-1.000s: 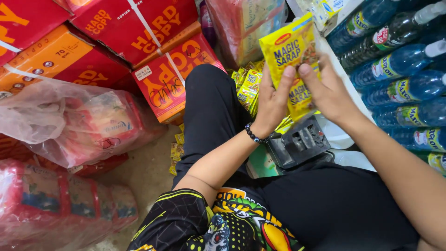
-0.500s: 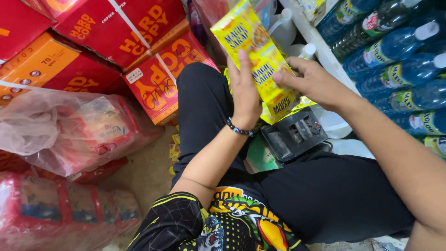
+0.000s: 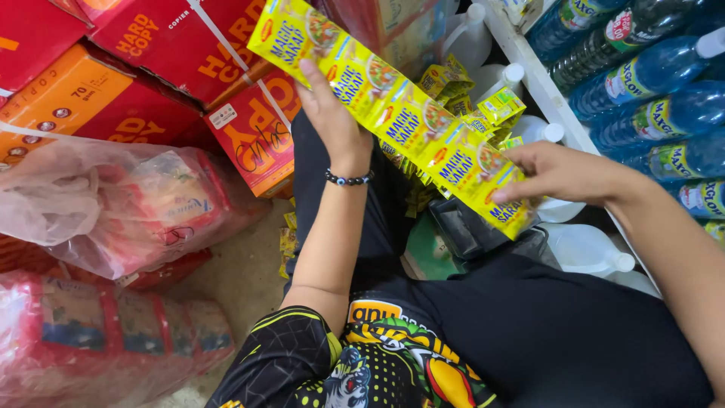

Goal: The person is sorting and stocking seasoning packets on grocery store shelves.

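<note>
Long yellow strip of joined foil seasoning sachets (image 3: 393, 113) runs 11 to 4 o'clock, held taut above the lap. Left hand (image 3: 336, 125) flat behind upper part, grip unclear; right hand (image 3: 555, 172) pinches lower end. Judgement: keep tension even, avoid tearing the seams.

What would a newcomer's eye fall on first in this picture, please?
First, the long strip of yellow sachets stretched slantwise across the middle, held by the left hand near its upper end and the right hand at its lower end. Next, the red and orange cartons stacked at upper left, and the blue water bottles lying on the shelf at right.
</note>
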